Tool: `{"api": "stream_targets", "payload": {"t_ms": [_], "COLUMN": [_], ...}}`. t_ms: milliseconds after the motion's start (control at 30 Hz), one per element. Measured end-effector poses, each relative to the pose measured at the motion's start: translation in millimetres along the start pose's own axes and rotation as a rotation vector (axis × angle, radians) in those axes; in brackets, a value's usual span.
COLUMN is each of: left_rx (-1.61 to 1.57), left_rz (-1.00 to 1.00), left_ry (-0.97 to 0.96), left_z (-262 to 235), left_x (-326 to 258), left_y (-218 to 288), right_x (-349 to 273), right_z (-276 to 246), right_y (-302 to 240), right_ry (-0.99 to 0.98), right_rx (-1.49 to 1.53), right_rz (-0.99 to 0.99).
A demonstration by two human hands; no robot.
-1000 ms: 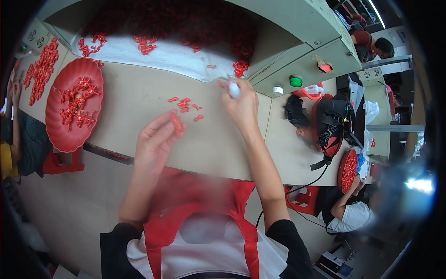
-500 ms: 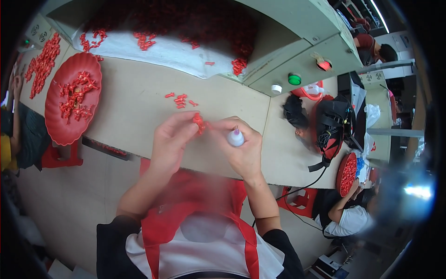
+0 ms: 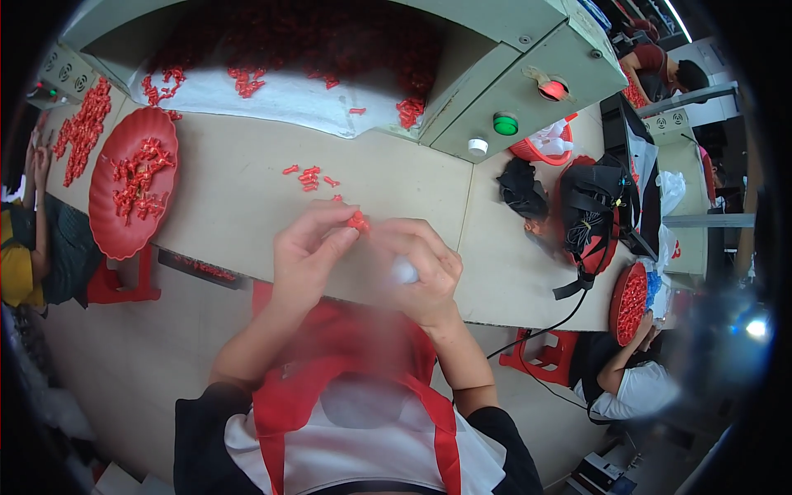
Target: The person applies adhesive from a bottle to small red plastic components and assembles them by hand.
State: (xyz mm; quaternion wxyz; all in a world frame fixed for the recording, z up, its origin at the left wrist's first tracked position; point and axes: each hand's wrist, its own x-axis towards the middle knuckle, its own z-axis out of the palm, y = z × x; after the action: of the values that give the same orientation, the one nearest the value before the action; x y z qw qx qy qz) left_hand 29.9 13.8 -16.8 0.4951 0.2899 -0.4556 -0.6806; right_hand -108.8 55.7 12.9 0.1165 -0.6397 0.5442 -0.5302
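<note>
My left hand [image 3: 307,254] pinches a small red plastic figure [image 3: 358,221] between thumb and fingertips, above the table's near part. Just right of it, my right hand [image 3: 427,276] is curled around a small white squeeze bottle [image 3: 404,271]. Its thumb and index finger reach toward the figure; blur hides whether they touch it or hold another piece. Beyond my hands lies a loose group of small red pieces [image 3: 309,178] on the table. One more red piece [image 3: 337,198] is close to my left fingertips.
A red scalloped tray [image 3: 103,216] with red-and-gold pieces stands left. At the back, a pale green machine [image 3: 487,99] covers a white sheet [image 3: 247,103] strewn with red pieces. To the right are a black bag [image 3: 590,206] and a red basket [image 3: 528,151]. Other people sit on both sides.
The view has shifted slightly. My right hand has turned, and the bottle's purple tip, seen before, is now hidden. My left hand keeps its pinch on the red figure.
</note>
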Motion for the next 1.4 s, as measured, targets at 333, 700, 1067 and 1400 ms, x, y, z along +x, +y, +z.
{"api": "stream_targets", "payload": {"t_ms": [333,700,1067,1400], "left_rx": [0.132,-0.305,-0.746,-0.919], "left_rz": [0.056,-0.539,-0.725,-0.787], "left_ry": [-0.084,-0.266,-0.553,-0.513], "left_z": [-7.3,-34.1,-40.2,-25.1], "left_x": [2.0,20.0,23.4,17.1], "left_y": [5.9,9.5,-22.4,-11.5], "right_x": [9.2,12.0,17.1,14.9], "right_z": [-8.1,-14.9,-22.9,-30.2], "right_y": [3.7,9.2,10.2,14.4], "right_ry": [-0.110,-0.226,-0.286,-0.313], "right_rx": [0.070,0.375,0.478,0.622], "right_rz": [0.049,0.376,0.542,0.611]}}
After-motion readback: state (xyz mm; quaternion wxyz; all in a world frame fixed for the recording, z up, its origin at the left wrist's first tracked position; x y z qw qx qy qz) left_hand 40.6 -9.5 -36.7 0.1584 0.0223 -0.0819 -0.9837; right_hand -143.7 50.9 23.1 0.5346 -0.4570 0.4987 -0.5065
